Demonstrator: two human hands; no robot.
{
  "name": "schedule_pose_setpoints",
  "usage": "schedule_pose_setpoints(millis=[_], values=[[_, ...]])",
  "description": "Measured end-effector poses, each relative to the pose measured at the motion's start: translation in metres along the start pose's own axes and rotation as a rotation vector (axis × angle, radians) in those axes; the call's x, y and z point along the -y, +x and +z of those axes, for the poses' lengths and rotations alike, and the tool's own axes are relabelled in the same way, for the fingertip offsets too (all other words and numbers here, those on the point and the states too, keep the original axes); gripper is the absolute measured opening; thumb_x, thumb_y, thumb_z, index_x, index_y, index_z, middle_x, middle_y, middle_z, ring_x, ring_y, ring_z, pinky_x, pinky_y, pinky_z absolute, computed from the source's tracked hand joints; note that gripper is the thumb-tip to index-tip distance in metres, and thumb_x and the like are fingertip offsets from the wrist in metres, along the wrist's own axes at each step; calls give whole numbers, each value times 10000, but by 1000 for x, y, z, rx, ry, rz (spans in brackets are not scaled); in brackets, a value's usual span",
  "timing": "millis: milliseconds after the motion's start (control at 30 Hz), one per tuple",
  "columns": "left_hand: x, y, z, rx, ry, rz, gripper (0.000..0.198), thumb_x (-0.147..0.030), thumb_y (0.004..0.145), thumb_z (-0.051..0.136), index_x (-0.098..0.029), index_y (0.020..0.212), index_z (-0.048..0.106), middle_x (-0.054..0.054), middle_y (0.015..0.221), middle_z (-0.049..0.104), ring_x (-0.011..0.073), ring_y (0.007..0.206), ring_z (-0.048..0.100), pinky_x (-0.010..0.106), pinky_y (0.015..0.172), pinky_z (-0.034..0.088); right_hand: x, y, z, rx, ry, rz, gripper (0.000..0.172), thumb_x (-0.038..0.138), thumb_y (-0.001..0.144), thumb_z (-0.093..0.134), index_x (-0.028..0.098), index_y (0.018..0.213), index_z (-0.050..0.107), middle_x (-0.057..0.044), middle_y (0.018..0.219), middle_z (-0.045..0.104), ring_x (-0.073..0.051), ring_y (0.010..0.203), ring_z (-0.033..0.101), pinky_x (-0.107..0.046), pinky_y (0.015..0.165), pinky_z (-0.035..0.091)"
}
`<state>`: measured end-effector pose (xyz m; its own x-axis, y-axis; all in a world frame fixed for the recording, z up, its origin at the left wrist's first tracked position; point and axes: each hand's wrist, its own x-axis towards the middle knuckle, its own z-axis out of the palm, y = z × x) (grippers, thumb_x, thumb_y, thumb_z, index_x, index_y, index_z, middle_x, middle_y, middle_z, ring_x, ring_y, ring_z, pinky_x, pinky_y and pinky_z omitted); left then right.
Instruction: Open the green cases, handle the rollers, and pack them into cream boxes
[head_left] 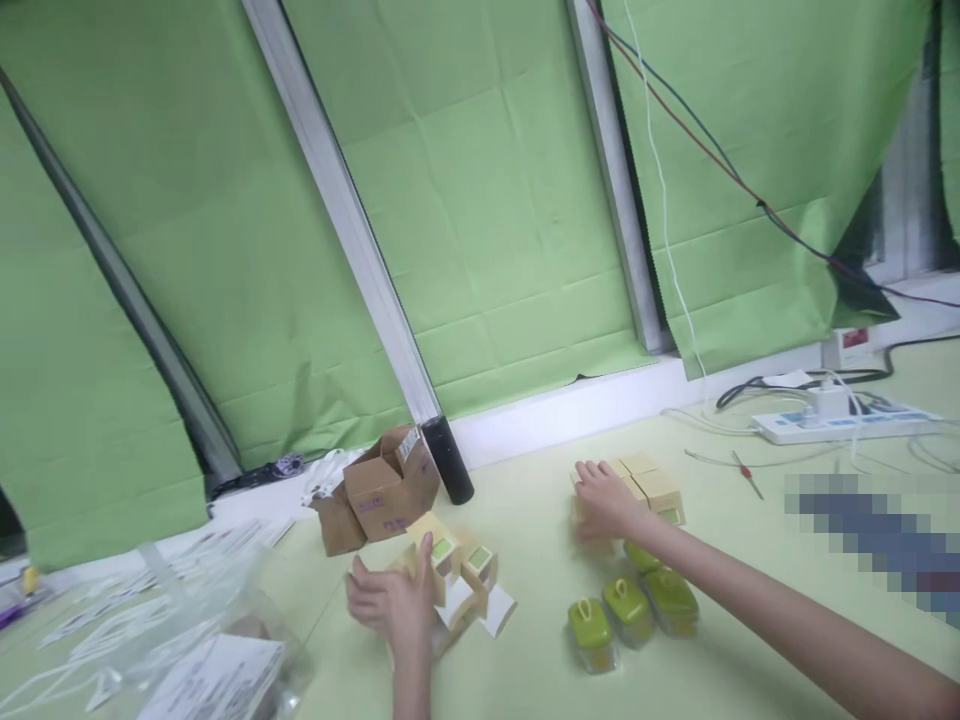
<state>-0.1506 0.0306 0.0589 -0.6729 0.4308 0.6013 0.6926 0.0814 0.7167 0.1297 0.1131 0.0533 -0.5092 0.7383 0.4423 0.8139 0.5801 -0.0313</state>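
Observation:
My left hand (397, 605) has its fingers apart and its thumb raised against a loose cluster of small pale-yellow boxes (425, 528). Some of those boxes have green labels, and white open flaps show at the near side. On the right, my right hand (606, 500) reaches over a tight group of pale-yellow boxes (658, 487), its fingers around the leftmost one, which is mostly hidden and blurred. Just below it stand several small clear containers with green lids (590, 625), each lid with a loop on top.
An open brown cardboard box (386, 490) and a black cylinder (448, 462) stand by the wall. Clear plastic bags (255, 610) with papers lie at left. A white power strip (840, 425), cables and a red-handled thin tool (746, 473) are at right. Green sheets cover the windows.

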Motion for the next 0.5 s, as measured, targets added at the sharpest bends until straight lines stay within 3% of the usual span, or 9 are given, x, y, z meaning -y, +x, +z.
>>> schedule_pose_setpoints(millis=[67,133,200,267,367,500], values=[[-10,-9,2,34,-59,111,826,-488,742,540,-30,1308,149,346,1392,164,423,1344,118,624,1019,169,-6,-3,1,47,45,35,298,288,897,554,161,1166,537,-78,1179,572,-214,978,599,-419,812,506],[-25,-29,8,167,-142,223,654,-442,752,550,-105,1263,320,244,1339,369,356,1303,292,542,1044,237,-5,-7,0,90,112,53,279,291,899,550,161,1146,548,-69,1158,581,-205,960,605,-414,806,506],[-42,-57,16,372,-207,331,475,-385,722,611,-202,1144,490,120,1183,567,282,1164,495,443,1003,360,2,-14,-4,120,196,80,306,333,870,583,136,1104,563,-72,1032,631,-203,878,626,-392,760,516],[-56,-84,22,662,-285,398,591,-365,694,667,-224,1230,461,109,1282,523,277,1208,467,437,1012,360,13,-23,-10,130,292,115,390,399,858,572,118,1125,532,-70,876,657,-199,764,639,-346,662,528],[-67,-107,22,856,-368,270,707,-348,673,697,-206,1298,401,142,1338,471,316,1243,422,475,1016,335,26,-40,-27,134,441,114,443,472,918,394,175,1245,419,-78,937,649,-177,733,651,-282,568,527],[-68,-104,9,835,-421,141,568,-352,725,651,-221,1235,438,117,1268,522,298,1189,471,440,981,368,28,-55,-56,136,570,-45,522,513,759,622,310,1213,464,-54,1337,443,-237,1082,556,-335,786,517]])
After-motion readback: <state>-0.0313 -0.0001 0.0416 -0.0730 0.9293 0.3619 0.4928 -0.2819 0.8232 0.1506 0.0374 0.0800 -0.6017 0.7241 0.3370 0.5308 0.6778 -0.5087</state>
